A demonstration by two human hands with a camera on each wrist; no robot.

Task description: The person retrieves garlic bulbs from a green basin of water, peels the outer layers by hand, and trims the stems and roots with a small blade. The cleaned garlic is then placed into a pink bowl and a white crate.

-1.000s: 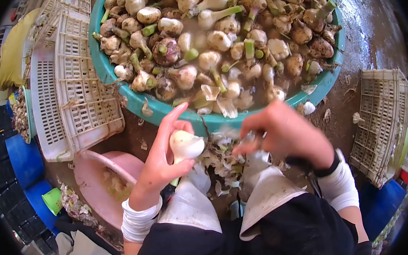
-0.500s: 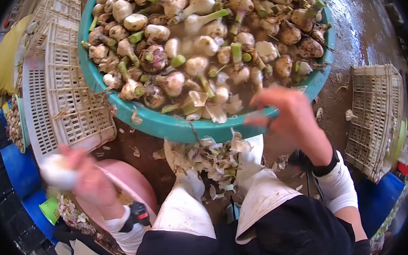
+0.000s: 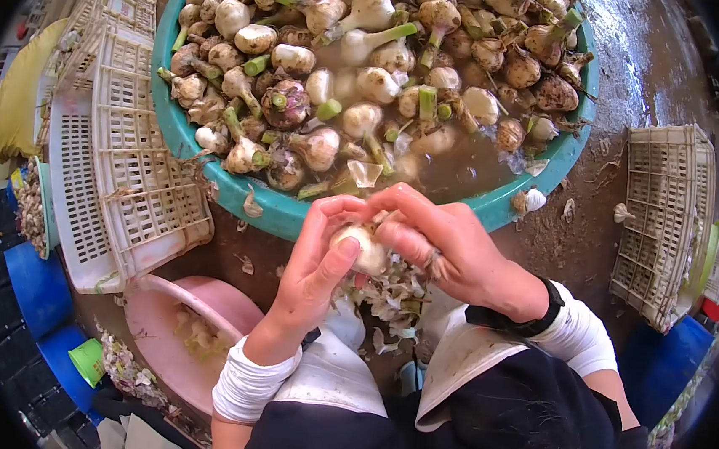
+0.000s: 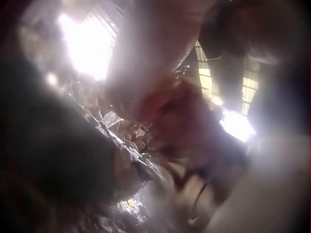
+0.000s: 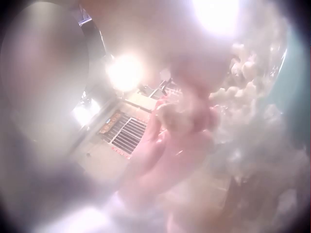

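Fingers of the left hand (image 3: 307, 273) curl round a garlic bulb (image 3: 370, 255) near the tub (image 3: 271, 216); those of the right hand (image 3: 469, 254) pinch its top. Wetness (skin glistens) could make it slip.

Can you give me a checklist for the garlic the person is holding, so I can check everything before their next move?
1. Left hand has the garlic bulb: ok, its fingers curl round it.
2. Right hand is at the bulb: ok, its fingers are on the upper side.
3. Bulb is peeled all over: cannot tell, the fingers hide part of it.
4. More bulbs are in the teal tub: ok, lots of them.
5. Floor between the white boots is free of peels: not ok, there's a pile.
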